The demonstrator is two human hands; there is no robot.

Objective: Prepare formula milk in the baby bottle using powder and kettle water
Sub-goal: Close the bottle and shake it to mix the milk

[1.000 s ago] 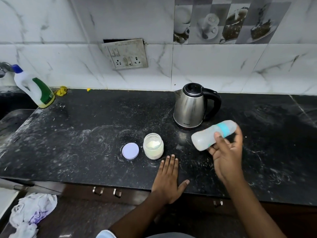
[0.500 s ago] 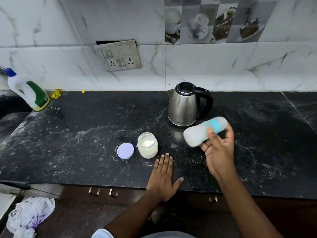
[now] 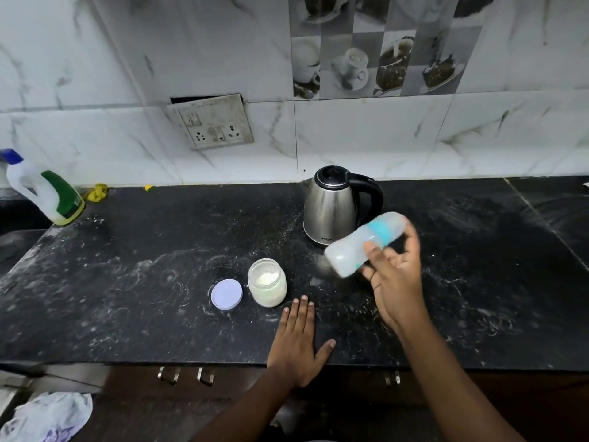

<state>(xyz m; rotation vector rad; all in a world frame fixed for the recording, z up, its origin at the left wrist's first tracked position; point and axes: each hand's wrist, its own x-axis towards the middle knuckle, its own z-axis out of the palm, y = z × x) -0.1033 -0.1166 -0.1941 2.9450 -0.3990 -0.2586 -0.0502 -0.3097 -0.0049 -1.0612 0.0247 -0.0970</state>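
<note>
the right hand point(image 3: 395, 282) gripped the capped, teal-collared translucent baby bottle point(image 3: 366, 247), tilted and blurred, at five o'clock of the steel kettle point(image 3: 331, 208); the left hand point(image 3: 296, 342) lay flat on the black counter point(image 3: 143, 298). filling seemed done; mixing looked under way

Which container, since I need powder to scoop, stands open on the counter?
The glass jar: its lilac lid lies beside it and powder shows inside. The kettle and the cleaner bottle are closed.

Bare forearms point(image 3: 446, 378); left hand point(image 3: 296, 342) nails seemingly short.
</note>
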